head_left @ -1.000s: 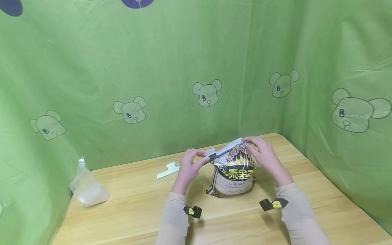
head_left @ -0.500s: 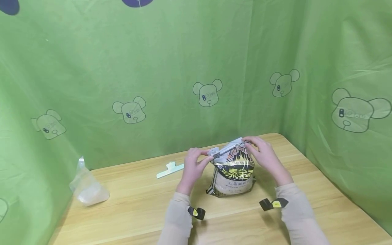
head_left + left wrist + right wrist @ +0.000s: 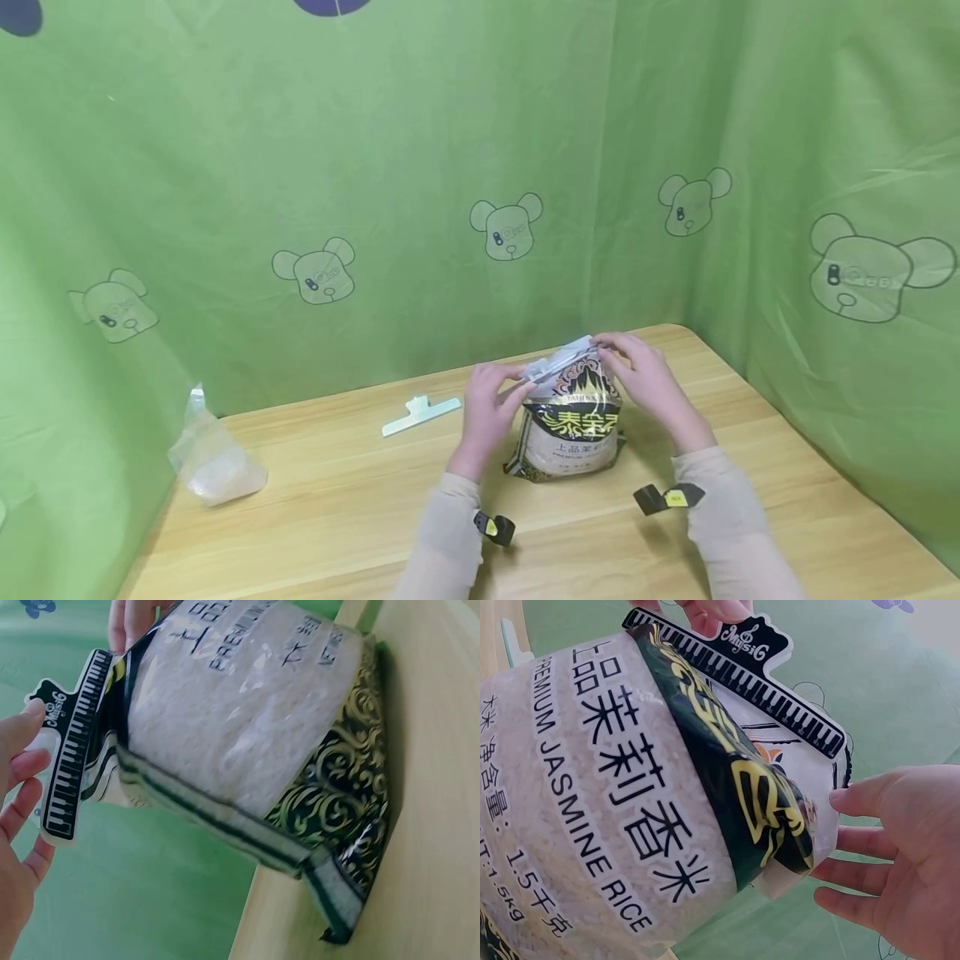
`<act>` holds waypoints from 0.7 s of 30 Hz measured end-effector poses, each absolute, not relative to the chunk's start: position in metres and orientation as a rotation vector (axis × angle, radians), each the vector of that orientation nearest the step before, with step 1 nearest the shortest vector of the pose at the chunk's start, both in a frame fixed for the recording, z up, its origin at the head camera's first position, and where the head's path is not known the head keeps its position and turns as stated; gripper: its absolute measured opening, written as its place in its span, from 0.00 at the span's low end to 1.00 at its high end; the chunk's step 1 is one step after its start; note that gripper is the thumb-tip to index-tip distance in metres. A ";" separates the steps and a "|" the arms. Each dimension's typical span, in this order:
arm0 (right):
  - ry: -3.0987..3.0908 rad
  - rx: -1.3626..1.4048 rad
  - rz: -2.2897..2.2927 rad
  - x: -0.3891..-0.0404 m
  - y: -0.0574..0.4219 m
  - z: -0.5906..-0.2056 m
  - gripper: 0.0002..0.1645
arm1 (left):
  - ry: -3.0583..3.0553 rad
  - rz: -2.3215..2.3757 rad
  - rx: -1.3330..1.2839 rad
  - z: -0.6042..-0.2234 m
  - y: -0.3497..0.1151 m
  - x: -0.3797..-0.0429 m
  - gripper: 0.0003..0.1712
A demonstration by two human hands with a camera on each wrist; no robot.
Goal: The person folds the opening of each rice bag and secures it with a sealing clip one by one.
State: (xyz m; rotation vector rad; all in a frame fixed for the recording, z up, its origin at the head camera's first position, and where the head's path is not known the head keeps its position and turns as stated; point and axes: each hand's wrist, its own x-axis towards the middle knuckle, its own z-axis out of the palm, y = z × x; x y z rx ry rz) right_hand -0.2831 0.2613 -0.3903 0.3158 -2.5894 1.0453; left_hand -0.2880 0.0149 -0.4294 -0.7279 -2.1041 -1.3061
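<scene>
pale wood-grain table, rounded at its far right corner, and standing on it, right of centre, the rice bag! to its left lies a mint-green clip, and near the left edge sits a see-through plastic bag, white at its base.

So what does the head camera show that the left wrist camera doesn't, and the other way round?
Only the head view shows the mint clip and the translucent plastic bag. Only the left wrist view makes out the piano-key pattern on the held clip. Both show that clip, the rice bag, the left hand and the right hand.
</scene>
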 end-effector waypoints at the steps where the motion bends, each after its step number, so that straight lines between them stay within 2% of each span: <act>1: -2.589 0.317 1.047 -0.283 0.261 -0.390 0.19 | -2.103 -1.311 -0.716 -0.430 0.017 -0.287 0.11; 21: -2.555 0.354 1.043 -0.283 0.265 -0.396 0.18 | -2.019 -1.249 -0.659 -0.437 0.037 -0.279 0.11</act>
